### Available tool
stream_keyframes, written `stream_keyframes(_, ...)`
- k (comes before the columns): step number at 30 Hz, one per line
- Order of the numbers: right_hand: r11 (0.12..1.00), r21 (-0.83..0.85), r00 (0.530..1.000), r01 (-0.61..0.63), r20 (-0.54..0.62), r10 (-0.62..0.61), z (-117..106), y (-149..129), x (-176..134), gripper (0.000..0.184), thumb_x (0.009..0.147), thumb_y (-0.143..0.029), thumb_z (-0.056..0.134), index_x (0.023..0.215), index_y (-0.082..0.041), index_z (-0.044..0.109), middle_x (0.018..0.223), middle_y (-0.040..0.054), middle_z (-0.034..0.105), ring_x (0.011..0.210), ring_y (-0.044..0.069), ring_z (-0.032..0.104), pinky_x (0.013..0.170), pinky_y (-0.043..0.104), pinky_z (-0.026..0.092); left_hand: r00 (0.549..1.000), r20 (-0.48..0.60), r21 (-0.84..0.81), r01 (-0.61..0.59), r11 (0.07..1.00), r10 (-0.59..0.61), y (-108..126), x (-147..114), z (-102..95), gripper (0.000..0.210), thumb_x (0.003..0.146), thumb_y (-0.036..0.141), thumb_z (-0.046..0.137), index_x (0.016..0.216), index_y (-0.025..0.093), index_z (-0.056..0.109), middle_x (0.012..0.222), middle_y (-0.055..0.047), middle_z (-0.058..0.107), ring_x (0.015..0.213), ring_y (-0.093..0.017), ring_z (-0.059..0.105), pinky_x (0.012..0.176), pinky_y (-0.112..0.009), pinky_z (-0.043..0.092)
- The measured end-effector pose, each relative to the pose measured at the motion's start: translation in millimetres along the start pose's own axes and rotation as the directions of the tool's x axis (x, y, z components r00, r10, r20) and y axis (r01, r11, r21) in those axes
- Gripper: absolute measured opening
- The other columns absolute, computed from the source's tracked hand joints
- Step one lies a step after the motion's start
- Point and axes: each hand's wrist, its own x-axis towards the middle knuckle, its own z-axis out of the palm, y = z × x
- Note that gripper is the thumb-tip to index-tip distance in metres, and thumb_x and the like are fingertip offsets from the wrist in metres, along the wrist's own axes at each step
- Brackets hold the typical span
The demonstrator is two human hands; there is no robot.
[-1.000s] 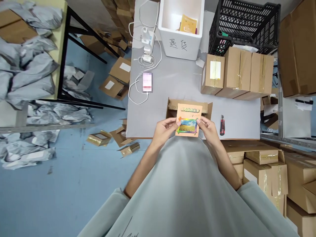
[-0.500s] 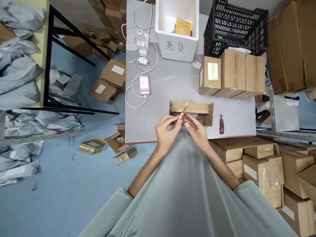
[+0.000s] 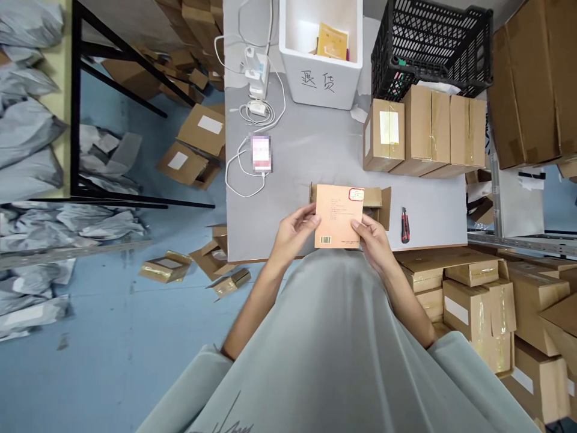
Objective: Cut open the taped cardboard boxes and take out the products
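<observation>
The fingers of the left hand point(image 3: 293, 236) are closed to the thickness of a thin book point(image 3: 339, 218), thumb on its face at the left edge. The fingers of the right hand point(image 3: 375, 239) pinch the right edge likewise. The book is held up at the near edge of the bench point(image 3: 300, 150), partly hiding an open carton point(image 3: 384, 207). Its orange face shows a barcode point(image 3: 325, 239) at lower left, a red-bordered sticker point(image 3: 356, 194) at upper right and print too small to read. Right of the carton lies a red and black knife point(image 3: 405, 225); to the left, a device screen point(image 3: 261, 154) is blurred out. Farther back, a white bin point(image 3: 315, 97) handwritten 退货 holds something yellow point(image 3: 332, 41). Beside it, taped boxes point(image 3: 426, 129) stand before a black crate point(image 3: 446, 51), the leftmost with an unreadable white label point(image 3: 389, 126)
</observation>
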Motion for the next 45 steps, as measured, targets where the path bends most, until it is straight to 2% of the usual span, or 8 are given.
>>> stream_keyframes(3,0.999,-0.03,1.0,0.012,0.015,-0.011,-6.7,1.8,3.4,0.063,0.088,-0.075,0.085,0.128,-0.026,0.084,0.132,0.0085,0.086,0.127,0.033,0.08,0.109,0.051,0.069,0.989,0.115,-0.076,0.107,0.991,-0.098,2.2,2.6,1.1,0.06,0.076,0.068,0.096,0.111,0.019,0.088,0.113,-0.015,0.086,0.108,-0.031,0.079,0.1,-0.045,0.065)
stream_keyframes(9,0.976,-0.182,0.993,0.119,0.006,-0.12,-23.0,6.8,13.5,0.056,0.087,-0.072,0.089,0.121,-0.027,0.086,0.122,0.0072,0.088,0.117,0.029,0.083,0.11,0.049,0.067,0.997,0.046,-0.048,0.061,0.997,-0.059,4.5,0.3,7.2,0.057,0.075,0.067,0.098,0.107,0.02,0.089,0.107,-0.011,0.087,0.094,-0.026,0.078,0.089,-0.042,0.066)
stream_keyframes(21,0.756,-0.427,0.855,0.497,0.092,-0.51,-40.5,-9.7,11.0,0.019,0.102,-0.056,0.081,0.1,-0.041,0.093,0.126,0.0048,0.086,0.136,0.031,0.075,0.125,0.061,0.056,0.876,0.173,0.33,-0.483,0.811,0.451,19.9,4.2,-12.2,0.017,0.099,0.05,0.081,0.091,0.039,0.09,0.103,-0.005,0.088,0.124,-0.033,0.075,0.113,-0.061,0.059)
stream_keyframes(27,0.775,-0.434,0.869,0.459,0.037,-0.493,-41.6,-4.9,5.3,0.024,0.099,-0.059,0.083,0.101,-0.037,0.092,0.116,0.0057,0.088,0.122,0.033,0.08,0.117,0.058,0.062,0.886,0.161,0.302,-0.464,0.832,0.436,24.1,-5.5,-6.6,0.017,0.096,0.05,0.086,0.09,0.034,0.089,0.097,-0.006,0.086,0.122,-0.033,0.077,0.109,-0.056,0.063)
stream_keyframes(32,0.873,-0.378,0.918,0.307,-0.126,-0.377,-38.1,8.9,14.1,0.047,0.092,-0.059,0.089,0.127,-0.029,0.087,0.109,0.0072,0.088,0.095,0.026,0.082,0.093,0.045,0.07,0.985,0.012,0.112,-0.173,0.979,0.173,16.7,-7.5,9.0,0.045,0.085,0.063,0.093,0.102,0.022,0.088,0.102,-0.009,0.086,0.09,-0.025,0.081,0.087,-0.04,0.07)
stream_keyframes(36,0.816,-0.488,0.879,0.309,-0.181,-0.441,-29.2,11.7,18.1,0.048,0.096,-0.061,0.083,0.13,-0.027,0.086,0.13,0.0119,0.084,0.115,0.028,0.08,0.094,0.043,0.07,0.997,-0.062,-0.014,-0.038,0.999,0.037,6.8,-6.0,18.5,0.056,0.081,0.064,0.095,0.109,0.016,0.088,0.108,-0.011,0.087,0.09,-0.025,0.084,0.085,-0.037,0.071)
stream_keyframes(40,0.821,-0.459,0.91,0.341,-0.059,-0.411,-8.9,10.0,5.7,0.047,0.101,-0.062,0.077,0.135,-0.03,0.084,0.15,0.0106,0.077,0.142,0.03,0.071,0.108,0.044,0.068,0.983,-0.13,0.035,-0.128,0.991,0.132,4.4,-12.1,29.8,0.047,0.088,0.057,0.091,0.114,0.018,0.091,0.122,-0.012,0.087,0.107,-0.029,0.085,0.092,-0.04,0.073)
stream_keyframes(45,0.926,-0.256,0.958,0.277,-0.003,-0.288,7.4,15.3,1.2,0.063,0.098,-0.069,0.078,0.146,-0.027,0.077,0.146,0.0103,0.079,0.136,0.031,0.075,0.116,0.045,0.064,0.936,0.075,0.18,-0.352,0.919,0.344,7.8,-22.2,42.2,0.034,0.096,0.042,0.084,0.122,0.022,0.09,0.138,-0.012,0.083,0.126,-0.031,0.082,0.113,-0.047,0.067)
